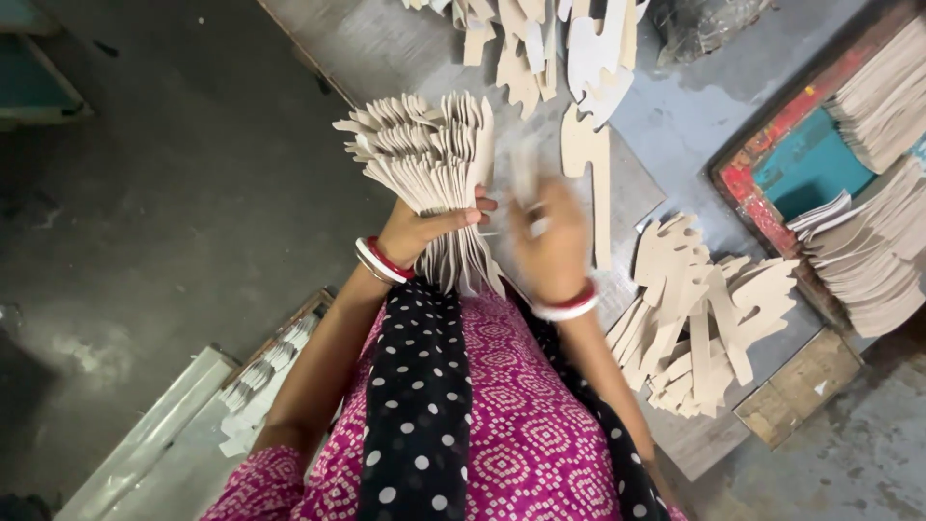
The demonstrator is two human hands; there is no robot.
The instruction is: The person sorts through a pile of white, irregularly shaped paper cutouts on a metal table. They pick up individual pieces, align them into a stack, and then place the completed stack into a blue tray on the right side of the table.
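1. The left hand [420, 230] is closed around a thick bundle [431, 164] of flat, pale wooden cutouts, gripping it near the lower part, thumb across the front.
2. Above the grip the bundle fans out, the notched ends spreading up and to the left; below the grip the narrow ends hang down against the pink patterned clothing.
3. The right hand [552, 246] is just beside the grip, to its right, and blurred (so I cannot tell whether it pinches a piece or is loose); its fingers point up toward the bundle's right edge.
4. Both wrists carry red and white bangles [384, 260].
5. A single cutout [590, 174] lies on the grey board [637, 193] just past the right hand, up and to the right of the grip.
6. Farther to the right of the grip, a loose heap [699, 314] of the same cutouts lies on the board.
7. Beyond the bundle's top, more cutouts [540, 43] are scattered at the far edge.
8. Well to the right of the grip, a red and teal tray [801, 159] holds neat stacks [868, 241] of pale pieces.
9. Down and to the left of the grip, beside the left elbow, another row [265, 376] of pieces sits in a box on the floor.
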